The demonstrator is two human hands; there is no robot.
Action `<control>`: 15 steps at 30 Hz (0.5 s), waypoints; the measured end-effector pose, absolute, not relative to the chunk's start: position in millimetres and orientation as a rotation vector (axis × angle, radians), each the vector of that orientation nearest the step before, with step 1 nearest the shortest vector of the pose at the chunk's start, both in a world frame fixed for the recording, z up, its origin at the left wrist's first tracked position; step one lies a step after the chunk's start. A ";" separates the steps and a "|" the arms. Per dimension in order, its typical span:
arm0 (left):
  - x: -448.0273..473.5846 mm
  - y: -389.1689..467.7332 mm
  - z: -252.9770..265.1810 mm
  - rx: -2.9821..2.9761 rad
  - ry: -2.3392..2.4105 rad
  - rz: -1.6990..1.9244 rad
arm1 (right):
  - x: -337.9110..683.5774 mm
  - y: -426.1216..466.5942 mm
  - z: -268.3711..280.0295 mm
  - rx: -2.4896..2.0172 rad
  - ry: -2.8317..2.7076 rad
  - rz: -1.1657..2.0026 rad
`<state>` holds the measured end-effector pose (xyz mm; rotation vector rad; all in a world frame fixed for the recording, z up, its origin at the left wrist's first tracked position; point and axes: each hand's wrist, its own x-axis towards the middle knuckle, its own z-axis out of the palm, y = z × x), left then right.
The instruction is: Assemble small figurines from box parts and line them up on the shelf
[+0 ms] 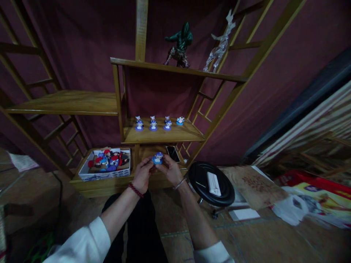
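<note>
Between my two hands is a small blue-and-white figurine [158, 158] on a round blue base, held upright just in front of the lower shelf. My left hand [143, 171] grips it from the left with fingertips pinched at its base. From the other side my right hand [170, 170] closes its thumb and fingers on the same figurine. On the middle shelf [161, 136], several similar figurines [153, 126] stand in two rows, the rightmost figurine [180, 121] on a lighter blue base. To the left, an open cardboard box [105, 175] holds a jumble of red, blue and black figurines [112, 160].
A phone [172, 153] lies on the bottom shelf behind my right hand. On the top shelf stand a dark green crouching statue [179, 45] and a clear statue [220, 44]. A black round stool [197, 179] carries a white packet [213, 183]. Plastic bags [290, 206] lie at right.
</note>
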<state>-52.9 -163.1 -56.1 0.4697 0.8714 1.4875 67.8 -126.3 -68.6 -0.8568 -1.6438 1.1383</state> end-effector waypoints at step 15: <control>-70.7 -172.5 -60.5 0.313 0.813 1.508 | 43.7 -134.8 -69.1 -0.871 -1.650 1.172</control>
